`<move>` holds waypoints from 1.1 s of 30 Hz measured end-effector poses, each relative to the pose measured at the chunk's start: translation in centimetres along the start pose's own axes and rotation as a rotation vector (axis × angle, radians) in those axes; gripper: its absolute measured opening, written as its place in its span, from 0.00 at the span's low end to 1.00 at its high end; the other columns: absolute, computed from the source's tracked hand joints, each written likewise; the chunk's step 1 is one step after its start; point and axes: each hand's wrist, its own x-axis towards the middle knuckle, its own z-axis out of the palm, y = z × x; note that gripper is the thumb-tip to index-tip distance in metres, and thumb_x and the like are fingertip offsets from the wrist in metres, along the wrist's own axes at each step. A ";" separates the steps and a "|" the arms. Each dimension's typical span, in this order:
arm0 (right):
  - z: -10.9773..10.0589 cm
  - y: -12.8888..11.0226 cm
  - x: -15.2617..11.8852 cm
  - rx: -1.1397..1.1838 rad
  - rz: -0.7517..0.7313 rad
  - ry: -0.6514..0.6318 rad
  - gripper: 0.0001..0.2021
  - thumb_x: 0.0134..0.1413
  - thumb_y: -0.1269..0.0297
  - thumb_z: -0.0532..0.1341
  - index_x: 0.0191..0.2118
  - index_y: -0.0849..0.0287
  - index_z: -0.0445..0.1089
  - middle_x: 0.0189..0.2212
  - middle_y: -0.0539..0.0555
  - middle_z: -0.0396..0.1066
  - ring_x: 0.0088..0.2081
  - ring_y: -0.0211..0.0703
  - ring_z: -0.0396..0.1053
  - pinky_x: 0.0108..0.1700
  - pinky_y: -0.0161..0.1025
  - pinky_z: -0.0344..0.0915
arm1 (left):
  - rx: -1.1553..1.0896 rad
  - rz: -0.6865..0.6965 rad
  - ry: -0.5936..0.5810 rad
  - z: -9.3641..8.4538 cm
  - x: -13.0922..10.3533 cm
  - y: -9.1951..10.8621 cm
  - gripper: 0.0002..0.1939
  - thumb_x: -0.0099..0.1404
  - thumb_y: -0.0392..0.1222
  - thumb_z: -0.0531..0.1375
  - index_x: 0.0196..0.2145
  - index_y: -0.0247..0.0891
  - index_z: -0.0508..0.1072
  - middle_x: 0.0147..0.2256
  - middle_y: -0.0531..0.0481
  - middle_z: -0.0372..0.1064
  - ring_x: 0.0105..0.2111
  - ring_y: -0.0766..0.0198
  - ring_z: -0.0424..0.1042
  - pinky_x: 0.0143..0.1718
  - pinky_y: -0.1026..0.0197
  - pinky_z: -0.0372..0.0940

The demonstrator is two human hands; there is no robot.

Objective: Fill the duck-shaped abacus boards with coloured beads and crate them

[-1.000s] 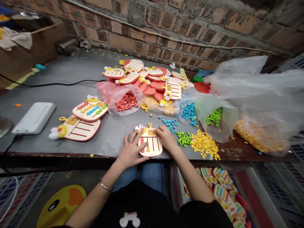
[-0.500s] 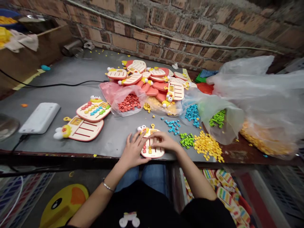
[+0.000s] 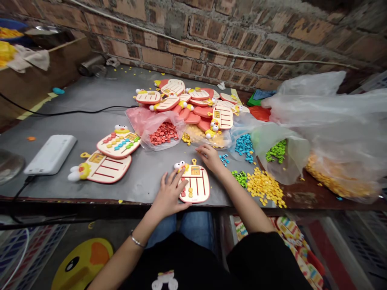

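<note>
The left grip lay spread over the left side of the cream slotted board, flat on the worktop. Just beyond the board's far edge was the right grip; whether it pinched anything could not be told. Right of the board lay green pieces and yellow pieces; left of it, two overlapping boards.

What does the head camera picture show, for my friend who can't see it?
A person's left hand rests on a cream toy board with red and yellow pieces; the right hand is near loose blue pieces. Behind lies a pile of similar boards.
</note>
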 end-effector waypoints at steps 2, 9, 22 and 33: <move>-1.3 -1.4 -2.1 0.079 0.010 0.030 0.10 0.62 0.67 0.55 0.44 0.57 0.73 0.40 0.57 0.67 0.41 0.44 0.68 0.43 0.42 0.68 | 0.001 -0.002 0.002 0.0 0.0 0.0 0.30 0.56 0.56 0.63 0.52 0.38 0.67 0.66 0.37 0.45 0.65 0.41 0.44 0.61 0.35 0.41; -1.5 -3.6 -6.0 -0.032 0.027 -0.032 0.08 0.63 0.66 0.55 0.42 0.57 0.73 0.35 0.56 0.69 0.39 0.45 0.67 0.43 0.43 0.65 | -0.001 0.018 0.014 0.1 0.0 -0.1 0.26 0.58 0.56 0.62 0.50 0.40 0.69 0.67 0.38 0.43 0.65 0.41 0.43 0.60 0.34 0.42; -0.9 -2.7 -6.9 -0.176 -0.015 -0.057 0.10 0.64 0.68 0.54 0.36 0.57 0.73 0.29 0.54 0.64 0.34 0.44 0.61 0.38 0.40 0.60 | 0.020 0.029 0.016 0.2 0.0 -0.1 0.24 0.57 0.57 0.63 0.49 0.44 0.71 0.66 0.38 0.45 0.64 0.41 0.47 0.59 0.33 0.43; 0.7 -5.3 -7.1 0.124 0.033 -0.068 0.09 0.61 0.69 0.57 0.34 0.57 0.75 0.29 0.54 0.69 0.35 0.44 0.67 0.39 0.41 0.65 | -0.007 0.031 -0.013 0.0 -0.1 0.0 0.24 0.58 0.55 0.62 0.49 0.42 0.71 0.67 0.38 0.42 0.64 0.41 0.45 0.55 0.41 0.53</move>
